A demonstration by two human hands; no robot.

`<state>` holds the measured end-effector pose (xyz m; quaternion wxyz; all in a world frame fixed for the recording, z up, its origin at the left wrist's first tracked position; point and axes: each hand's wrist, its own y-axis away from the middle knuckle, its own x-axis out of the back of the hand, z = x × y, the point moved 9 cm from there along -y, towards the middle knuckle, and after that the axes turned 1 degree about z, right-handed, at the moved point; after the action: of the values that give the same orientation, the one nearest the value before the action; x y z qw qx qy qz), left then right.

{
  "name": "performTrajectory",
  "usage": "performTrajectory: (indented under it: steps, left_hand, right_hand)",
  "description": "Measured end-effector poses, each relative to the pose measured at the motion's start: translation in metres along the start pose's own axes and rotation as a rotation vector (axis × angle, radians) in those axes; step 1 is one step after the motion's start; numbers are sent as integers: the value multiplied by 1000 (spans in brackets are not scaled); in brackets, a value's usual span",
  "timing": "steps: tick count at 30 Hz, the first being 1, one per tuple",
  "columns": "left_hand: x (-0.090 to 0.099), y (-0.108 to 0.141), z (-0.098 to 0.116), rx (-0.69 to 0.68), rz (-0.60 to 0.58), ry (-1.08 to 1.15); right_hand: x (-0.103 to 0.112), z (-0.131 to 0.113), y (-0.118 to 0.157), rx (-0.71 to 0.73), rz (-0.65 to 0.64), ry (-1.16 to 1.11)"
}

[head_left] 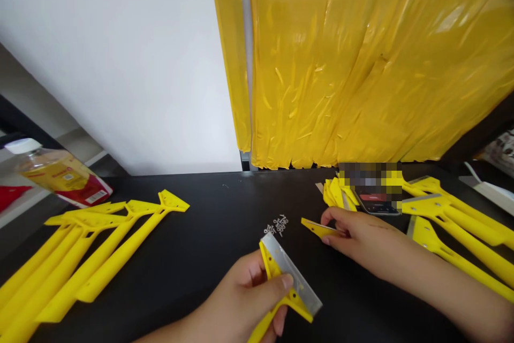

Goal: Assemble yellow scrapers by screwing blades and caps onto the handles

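Note:
My left hand (257,292) is closed round a yellow scraper handle (277,311) near the bottom middle, its thumb pressing a grey metal blade (295,279) against the yellow head. To the right, my right hand (345,230) pinches a small yellow plate (317,228) between thumb and fingers, just above the black table. A small heap of screws (279,223) lies on the table beyond the blade's upper end, between the two hands. Beyond my right hand sits a pile of yellow plates (335,193).
Several yellow scraper handles (108,246) lie at the left, below a bottle (64,174). More scrapers (453,214), with blades, lie at the right beside a partly blurred phone (379,201). Yellow plastic strips (341,65) hang behind the black table (212,225).

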<state>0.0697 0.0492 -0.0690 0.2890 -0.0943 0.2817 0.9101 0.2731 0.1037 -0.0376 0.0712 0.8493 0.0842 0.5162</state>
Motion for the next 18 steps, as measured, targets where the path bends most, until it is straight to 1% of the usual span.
performTrajectory:
  steps: [5,7,10,12,14,16,18]
  left_hand:
    - [3,-2,-1,15,15,-11]
    - [4,-1,-2,24,21,-24]
    - [5,0,-3,29,36,-33]
    - [5,1,-3,22,38,-26]
    - [4,1,-4,16,29,-15]
    - [4,1,-4,11,29,-9]
    - [4,0,-3,7,27,-14]
  right_hand:
    - [7,9,-3,-39,-7,-5]
    - [4,11,-4,-30,-37,-54]
    - [-9,10,-6,21,-132,-176]
    - [-16,3,-5,71,-200,-266]
    - [-18,-8,-1,119,-246,-342]
    - [-14,-23,7,168,-259,-427]
    - [-9,-43,20,226,-276,-566]
